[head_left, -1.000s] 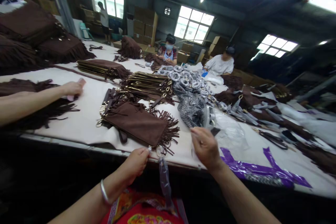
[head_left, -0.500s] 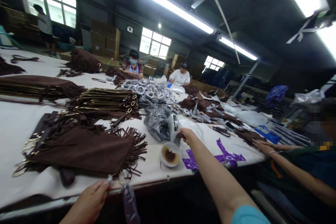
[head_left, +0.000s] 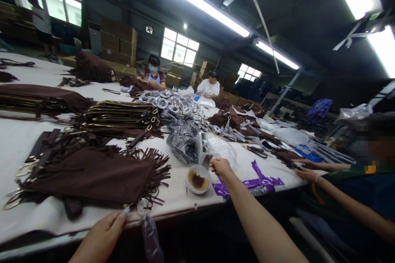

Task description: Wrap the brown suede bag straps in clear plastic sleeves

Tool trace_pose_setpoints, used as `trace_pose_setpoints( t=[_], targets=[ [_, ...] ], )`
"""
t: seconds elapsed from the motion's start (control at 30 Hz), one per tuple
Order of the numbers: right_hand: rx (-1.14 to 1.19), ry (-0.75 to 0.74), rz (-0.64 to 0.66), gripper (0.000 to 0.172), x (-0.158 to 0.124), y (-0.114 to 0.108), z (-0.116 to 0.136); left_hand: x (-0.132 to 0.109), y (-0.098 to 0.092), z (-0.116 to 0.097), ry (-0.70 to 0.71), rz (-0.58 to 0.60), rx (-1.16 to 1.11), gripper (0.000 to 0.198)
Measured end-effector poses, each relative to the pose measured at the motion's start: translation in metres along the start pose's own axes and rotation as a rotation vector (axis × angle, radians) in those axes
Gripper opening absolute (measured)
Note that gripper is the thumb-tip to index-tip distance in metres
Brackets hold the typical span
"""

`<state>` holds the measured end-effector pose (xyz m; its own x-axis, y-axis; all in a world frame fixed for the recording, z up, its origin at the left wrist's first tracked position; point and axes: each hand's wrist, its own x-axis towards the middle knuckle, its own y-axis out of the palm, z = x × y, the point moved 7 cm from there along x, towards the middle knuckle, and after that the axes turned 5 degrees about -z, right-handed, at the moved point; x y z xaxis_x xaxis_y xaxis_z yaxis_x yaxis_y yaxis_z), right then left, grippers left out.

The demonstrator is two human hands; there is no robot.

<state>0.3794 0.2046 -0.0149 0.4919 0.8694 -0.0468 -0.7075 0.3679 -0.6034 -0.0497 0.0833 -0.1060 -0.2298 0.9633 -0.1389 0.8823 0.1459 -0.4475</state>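
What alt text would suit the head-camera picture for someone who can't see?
A person's left hand pinches something small at the near corner of a fringed brown bag on a worktable. The right hand is beside a bowl; stacked bags lie beyond.

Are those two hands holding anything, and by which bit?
The left hand pinches a small pale piece at the brown fringed pouch's near corner, by its near end. Whether the right hand holds anything cannot be told.

Behind, cardboard boxes point(head_left: 115, 44) stand stacked and a ceiling light point(head_left: 203, 4) glows.
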Motion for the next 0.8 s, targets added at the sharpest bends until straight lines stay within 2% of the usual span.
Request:
trace_pose_setpoints(
  t=[0.13, 0.23, 0.27, 0.33, 0.4, 0.47, 0.5, 0.57, 0.63, 0.8],
  targets=[
    [-0.145, -0.094, -0.004, 0.019, -0.002, -0.014, 0.011, -0.015, -0.007, -0.027, 0.158, 0.043, 0.209, 0.031],
    [-0.173, -0.196, 0.087, 0.017, -0.027, 0.0, 0.026, -0.027, -0.011, -0.039, 0.225, 0.012, 0.323, 0.03],
    [-0.152, -0.241, 0.162, 0.017, -0.044, 0.014, 0.034, -0.03, -0.011, -0.041, 0.24, 0.001, 0.365, 0.03],
    [-0.025, -0.351, 0.429, 0.021, -0.093, 0.053, 0.054, -0.034, -0.01, -0.042, 0.268, -0.014, 0.441, 0.029],
    [0.079, -0.375, 0.695, 0.021, -0.15, 0.095, 0.073, -0.038, -0.008, -0.041, 0.281, -0.031, 0.512, 0.029],
    [0.076, -0.39, 0.867, 0.026, -0.198, 0.133, 0.088, -0.041, -0.007, -0.039, 0.287, -0.042, 0.557, 0.029],
    [0.086, -0.379, 0.902, 0.026, -0.214, 0.15, 0.093, -0.043, -0.007, -0.038, 0.29, -0.045, 0.565, 0.03],
    [0.062, -0.341, 0.921, 0.025, -0.231, 0.178, 0.097, -0.045, -0.007, -0.035, 0.3, -0.044, 0.574, 0.032],
    [-0.014, -0.308, 0.9, 0.025, -0.234, 0.2, 0.094, -0.047, -0.006, -0.032, 0.311, -0.038, 0.592, 0.034],
    [-0.22, -0.324, 0.809, 0.03, -0.226, 0.224, 0.082, -0.048, -0.003, -0.024, 0.368, -0.052, 0.684, 0.037]
  ],
)
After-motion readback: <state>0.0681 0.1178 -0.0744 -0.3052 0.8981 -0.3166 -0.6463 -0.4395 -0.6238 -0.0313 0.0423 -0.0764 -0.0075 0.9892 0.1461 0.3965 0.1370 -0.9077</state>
